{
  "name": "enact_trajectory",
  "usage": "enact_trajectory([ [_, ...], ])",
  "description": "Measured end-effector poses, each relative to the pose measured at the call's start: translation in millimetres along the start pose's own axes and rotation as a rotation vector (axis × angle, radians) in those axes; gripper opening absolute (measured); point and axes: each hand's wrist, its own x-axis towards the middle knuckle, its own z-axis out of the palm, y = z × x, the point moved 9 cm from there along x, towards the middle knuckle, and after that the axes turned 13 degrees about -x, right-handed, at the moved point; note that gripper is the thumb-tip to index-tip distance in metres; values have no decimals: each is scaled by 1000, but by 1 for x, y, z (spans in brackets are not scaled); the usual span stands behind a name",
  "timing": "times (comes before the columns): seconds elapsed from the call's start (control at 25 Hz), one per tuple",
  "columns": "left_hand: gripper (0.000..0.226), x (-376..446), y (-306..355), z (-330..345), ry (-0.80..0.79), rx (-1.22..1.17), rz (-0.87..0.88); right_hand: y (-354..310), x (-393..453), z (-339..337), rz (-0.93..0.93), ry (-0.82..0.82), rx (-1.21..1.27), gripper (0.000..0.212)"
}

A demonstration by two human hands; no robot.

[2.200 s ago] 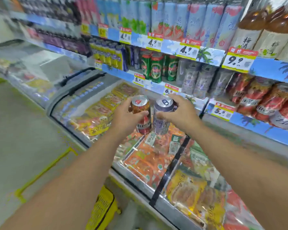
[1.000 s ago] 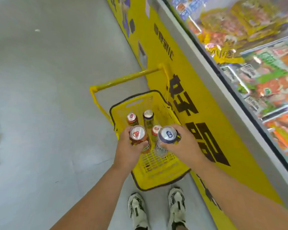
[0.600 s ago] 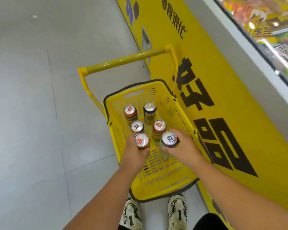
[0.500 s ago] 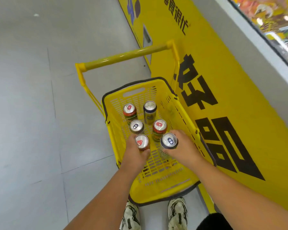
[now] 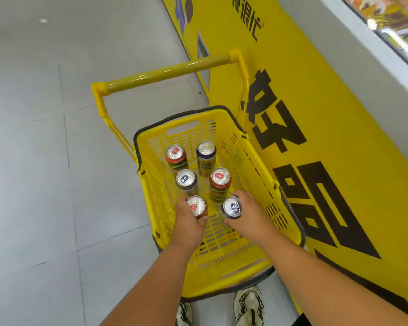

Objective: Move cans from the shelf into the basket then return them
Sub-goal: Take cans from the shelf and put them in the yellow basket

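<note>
Cans: L hand grips red-tab can, R hand blue-tab can at basket 6 o'clock; rigid, smooth, probably full/heavy, so wrap mid-body.

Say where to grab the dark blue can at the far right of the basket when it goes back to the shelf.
Grip the upright dark blue aluminium can round its upper side wall, fingers coming straight down from above. The yellow plastic basket walls block a side approach, and the red-topped can stands close on its left.
</note>
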Motion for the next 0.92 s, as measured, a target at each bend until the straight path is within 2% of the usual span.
enact_trajectory([
  [0.08, 73, -1, 1, -1, 2, 28, 4, 4, 0, 3, 30, -21, -18, 65],
  [0.28, 90, -3, 8, -7, -17, 110, 26, 6, -6, 3, 90, -122, -22, 99],
  [0.4, 97, -21, 35, -11, -54, 234, 97, -10, -23, -29, 70, -66, -50, 88],
  [0.52, 83, -59, 109, -28, 10, 417, 398, -44, -50, -81, -21, 7, -140, 68],
  [0.6, 76, -86, 169, -40, 33, 547, 594, -76, -71, -124, -73, 86, -194, 64],
  [0.76, 74, -139, 286, -67, 37, 737, 750, -141, -119, -226, -151, 305, -379, 70],
  [0.92, 73, -198, 384, -72, 13, 812, 833, -180, -168, -317, -121, 386, -433, 73],
])
